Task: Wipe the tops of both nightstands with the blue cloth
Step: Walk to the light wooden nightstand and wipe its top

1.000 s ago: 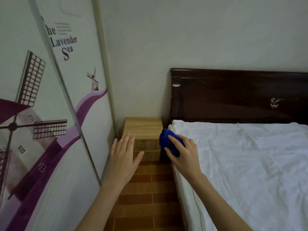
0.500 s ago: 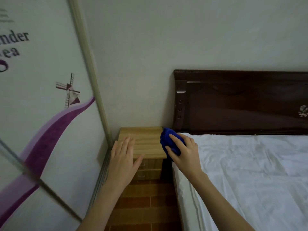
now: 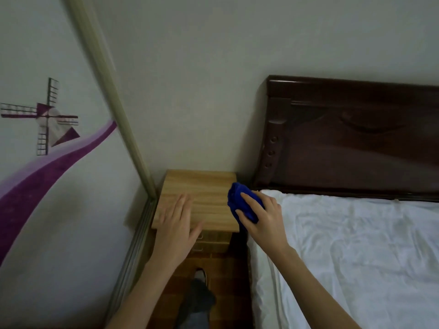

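A light wooden nightstand [image 3: 202, 188] stands in the corner between the wardrobe and the bed, its bare top in full view. My left hand [image 3: 177, 224] is spread flat over the front left part of that top; whether it touches the wood is unclear. My right hand [image 3: 263, 219] grips the bunched blue cloth [image 3: 240, 200] at the nightstand's right edge, next to the mattress corner. Only one nightstand is in view.
A sliding wardrobe door [image 3: 59, 186] with a purple windmill print closes off the left side. The bed with a white sheet [image 3: 356, 245] and dark headboard [image 3: 344, 143] fills the right. A narrow strip of brick-pattern floor [image 3: 221, 269] runs between them, with my foot [image 3: 200, 290] on it.
I have come closer to the nightstand, which now looks larger and lies under my hands. The left hand has moved over its top; the right hand still holds the cloth.
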